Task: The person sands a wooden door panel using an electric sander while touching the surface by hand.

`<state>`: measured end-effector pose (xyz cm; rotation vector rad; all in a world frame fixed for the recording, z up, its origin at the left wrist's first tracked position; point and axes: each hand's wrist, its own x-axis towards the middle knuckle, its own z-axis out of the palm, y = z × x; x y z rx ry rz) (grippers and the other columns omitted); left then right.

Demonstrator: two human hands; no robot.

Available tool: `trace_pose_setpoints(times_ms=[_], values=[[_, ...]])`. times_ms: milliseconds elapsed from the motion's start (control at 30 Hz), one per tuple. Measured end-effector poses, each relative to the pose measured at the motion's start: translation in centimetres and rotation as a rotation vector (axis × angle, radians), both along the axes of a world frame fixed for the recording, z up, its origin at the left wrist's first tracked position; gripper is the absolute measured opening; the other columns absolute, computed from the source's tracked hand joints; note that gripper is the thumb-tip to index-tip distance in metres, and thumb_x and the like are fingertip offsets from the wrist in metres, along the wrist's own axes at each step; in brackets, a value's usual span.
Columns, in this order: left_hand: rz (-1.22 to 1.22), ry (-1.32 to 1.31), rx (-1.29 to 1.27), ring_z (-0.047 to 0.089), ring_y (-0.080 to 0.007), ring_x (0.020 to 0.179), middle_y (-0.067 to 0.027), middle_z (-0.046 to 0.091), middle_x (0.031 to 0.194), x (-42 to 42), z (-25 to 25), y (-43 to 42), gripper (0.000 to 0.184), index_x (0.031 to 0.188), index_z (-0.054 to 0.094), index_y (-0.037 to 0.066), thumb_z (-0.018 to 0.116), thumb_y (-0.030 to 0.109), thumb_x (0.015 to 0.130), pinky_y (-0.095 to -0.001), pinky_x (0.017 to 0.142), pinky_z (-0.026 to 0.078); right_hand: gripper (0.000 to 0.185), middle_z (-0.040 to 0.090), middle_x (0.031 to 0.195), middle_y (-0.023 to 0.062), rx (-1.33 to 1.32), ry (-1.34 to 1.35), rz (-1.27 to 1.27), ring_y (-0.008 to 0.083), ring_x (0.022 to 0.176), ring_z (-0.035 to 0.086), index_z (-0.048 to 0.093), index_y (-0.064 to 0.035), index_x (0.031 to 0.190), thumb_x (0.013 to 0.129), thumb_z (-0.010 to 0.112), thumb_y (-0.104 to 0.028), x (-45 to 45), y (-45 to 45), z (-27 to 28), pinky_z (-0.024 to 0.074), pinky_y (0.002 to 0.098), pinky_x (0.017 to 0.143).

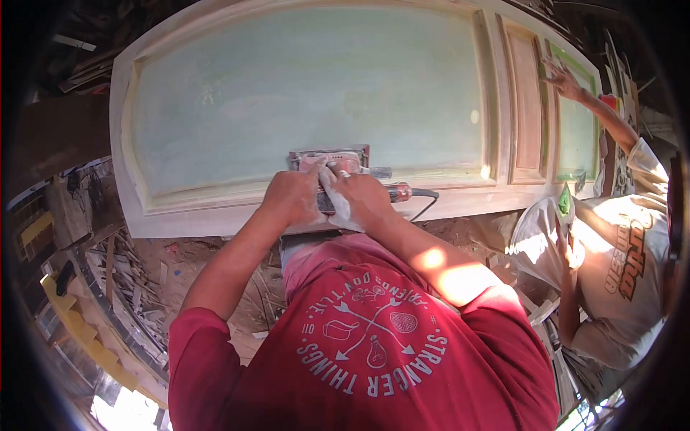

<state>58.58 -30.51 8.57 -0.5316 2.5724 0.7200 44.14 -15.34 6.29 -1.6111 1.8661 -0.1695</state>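
Note:
A power sander point(332, 162) with a flat rectangular base rests on the lower edge of a large pale green panel point(287, 79) framed in bare wood. My left hand point(296, 195) is wrapped round the sander's body from the left. From the right, my right hand point(359, 197) grips the same tool, touching my left hand. Both hands are dusted white, and a whitish cloth or glove-like piece point(336, 201) lies between them. The sander's black cord point(425, 195) leaves its red end on the right. My fingertips are partly hidden.
At the right, a co-worker point(611, 266) in a light shirt reaches one hand point(564, 80) over a smaller green panel point(577, 118) and holds a green-tipped tool point(565, 201) in the other. Wood scraps point(136, 280) and a yellow stepped piece point(79, 330) lie at the left.

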Motion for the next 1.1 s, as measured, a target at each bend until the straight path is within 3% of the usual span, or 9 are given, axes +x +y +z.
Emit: trace_pose_setpoints(times_ms=[67,100,333,500,600,767,900,1000,1100], values=[[-0.011,-0.046,0.018,0.078,-0.0405,0.081,-0.018,0.078,0.084,-2.5,0.0,1.8,0.12,0.168,0.044,0.001,0.092,0.043,0.067,-0.0521,0.076,0.062,0.082,0.068,0.144,0.0237,0.048,0.029,0.002,0.0392,0.097,0.079,0.055,-0.0098,0.155,0.086,0.083,-0.043,-2.1,1.9,-0.4,0.0653,0.0527,0.078],[-0.017,-0.07,0.024,0.078,-0.0404,0.081,-0.0181,0.078,0.085,-3.6,0.1,2.5,0.121,0.168,0.043,0.001,0.092,0.045,0.067,-0.0521,0.076,0.062,0.068,0.076,0.118,0.0187,-0.154,0.008,-0.046,0.0364,0.09,0.08,0.061,-0.0085,0.147,0.087,0.081,-0.033,-3.3,3.2,0.9,0.0655,0.0519,0.071],[-0.023,0.008,0.134,0.082,-0.0402,0.091,-0.0245,0.081,0.097,-11.3,2.2,7.9,0.115,0.158,0.05,-0.012,0.09,0.052,0.072,-0.0518,0.081,0.065,0.092,0.072,0.132,0.0211,0.05,0.086,-0.065,0.0407,0.094,0.079,0.053,-0.0052,0.152,0.076,0.09,-0.043,-10.0,7.5,4.6,0.0658,0.0539,0.077],[-0.06,0.101,0.134,0.081,-0.0404,0.1,-0.028,0.081,0.107,-14.8,1.7,11.1,0.109,0.152,0.053,-0.018,0.087,0.052,0.077,-0.0504,0.083,0.066,0.09,0.07,0.138,0.0212,0.076,0.124,-0.081,0.0427,0.095,0.079,0.054,-0.0069,0.153,0.079,0.085,-0.048,-13.7,10.5,4.9,0.0651,0.0545,0.081],[-0.059,0.17,0.152,0.081,-0.0413,0.095,-0.0273,0.08,0.104,-16.7,0.6,12.9,0.12,0.156,0.05,-0.016,0.086,0.066,0.077,-0.0506,0.083,0.065,0.092,0.068,0.142,0.0202,0.065,0.17,-0.133,0.0429,0.095,0.079,0.055,-0.0086,0.153,0.077,0.087,-0.049,-15.2,12.7,4.8,0.0652,0.0541,0.082],[-0.074,0.207,0.183,0.082,-0.0393,0.097,-0.0277,0.081,0.105,-20.5,-0.1,16.2,0.106,0.153,0.052,-0.017,0.087,0.046,0.076,-0.0491,0.081,0.066,0.094,0.065,0.148,0.0184,0.06,0.186,-0.195,0.044,0.103,0.077,0.057,-0.009,0.151,0.072,0.091,-0.047,-18.4,15.9,4.5,0.0642,0.0543,0.086],[-0.062,0.381,0.131,0.082,-0.0387,0.095,-0.029,0.08,0.104,-22.0,-1.1,18.4,0.098,0.151,0.053,-0.02,0.084,0.039,0.078,-0.0478,0.081,0.066,0.096,0.062,0.152,0.0163,0.027,0.186,-0.224,0.0438,0.113,0.075,0.059,-0.0096,0.148,0.069,0.094,-0.051,-20.2,17.3,5.0,0.0632,0.0537,0.092],[-0.082,0.291,0.18,0.081,-0.0404,0.097,-0.0292,0.08,0.104,-23.7,-1.0,19.1,0.094,0.148,0.055,-0.019,0.083,0.038,0.08,-0.0477,0.08,0.066,0.096,0.062,0.153,0.0157,0.03,0.159,-0.252,0.0436,0.114,0.074,0.06,-0.0098,0.148,0.069,0.094,-0.051,-21.3,18.0,5.4,0.063,0.053,0.093],[-0.059,0.311,0.158,0.081,-0.0366,0.104,-0.0265,0.081,0.109,-23.9,-0.6,19.3,0.082,0.138,0.063,-0.017,0.082,0.038,0.081,-0.0529,0.098,0.06,0.111,0.061,0.156,0.015,0.108,0.185,-0.26,0.0436,0.121,0.072,0.053,-0.013,0.159,0.065,0.097,-0.054,-22.1,18.9,4.6,0.0621,0.0537,0.099]])
